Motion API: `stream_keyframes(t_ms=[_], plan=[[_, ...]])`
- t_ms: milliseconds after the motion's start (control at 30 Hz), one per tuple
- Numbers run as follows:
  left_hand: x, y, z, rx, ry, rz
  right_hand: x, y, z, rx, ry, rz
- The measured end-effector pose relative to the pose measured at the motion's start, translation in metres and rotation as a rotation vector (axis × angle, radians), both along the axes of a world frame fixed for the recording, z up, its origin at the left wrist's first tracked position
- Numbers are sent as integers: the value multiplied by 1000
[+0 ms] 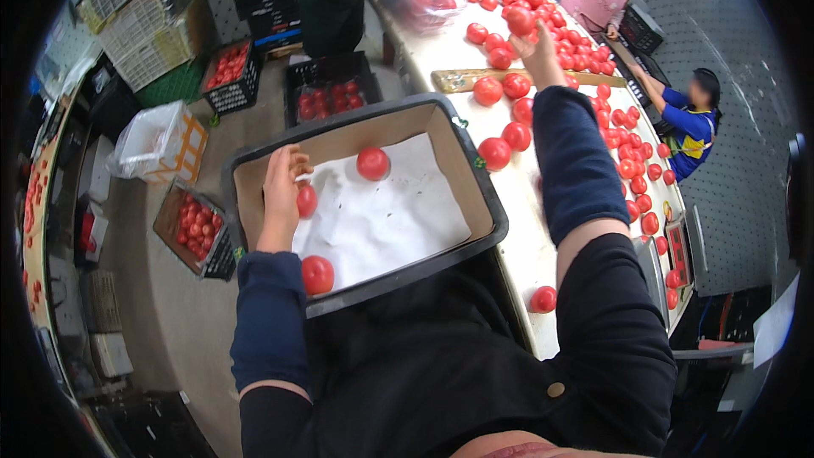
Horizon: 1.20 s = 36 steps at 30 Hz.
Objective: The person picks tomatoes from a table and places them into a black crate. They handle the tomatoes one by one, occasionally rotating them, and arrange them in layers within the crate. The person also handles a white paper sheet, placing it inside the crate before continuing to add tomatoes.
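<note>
My right hand (539,53) reaches over the white table, its fingers around a red tomato (521,20). Inside the left part of a black crate (360,119), my left hand (280,189) has its fingers apart and slightly bent. Right beside its palm is a tomato (306,201), partly hidden by the hand; whether they touch I cannot tell. Brown card lines the crate's sides, and white paper (398,212) covers its bottom. Another tomato (373,164) sits near the far side, and one more (318,275) lies in the near left corner.
Many tomatoes (632,168) spread over the white table (441,59), which a wooden strip (458,80) crosses. Co-workers stand at its far end and right side, one with a clear bag (420,4). Tomato-filled crates (197,229) and a white basket (161,144) stand on the floor at left.
</note>
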State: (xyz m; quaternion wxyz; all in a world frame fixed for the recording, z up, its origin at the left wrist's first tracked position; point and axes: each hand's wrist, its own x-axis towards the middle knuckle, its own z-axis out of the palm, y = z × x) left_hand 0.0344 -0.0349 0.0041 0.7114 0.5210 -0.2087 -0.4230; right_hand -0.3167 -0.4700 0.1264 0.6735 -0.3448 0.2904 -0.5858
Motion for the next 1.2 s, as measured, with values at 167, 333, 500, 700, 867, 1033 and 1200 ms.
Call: stream_keyframes(t_ms=[167,333,500,700,867,1033,1200], plan=[[11,4,-13,-44,-14,215,81,70,-2,-136,238,502],[28,14,-2,-35,-18,565,177,250,-48,-247,903,1086],[27,27,4,-32,-127,467,264,351,-159,-1163,1040,803],[34,-3,-29,-135,-28,709,299,384,-212,-1403,1132,538],[38,-23,-57,-90,-115,727,289,350,-194,-527,1055,955],[33,-26,-55,103,-291,643,241,340,-127,431,169,944],[16,14,-6,121,-39,-23,209,341,-128,556,73,974]])
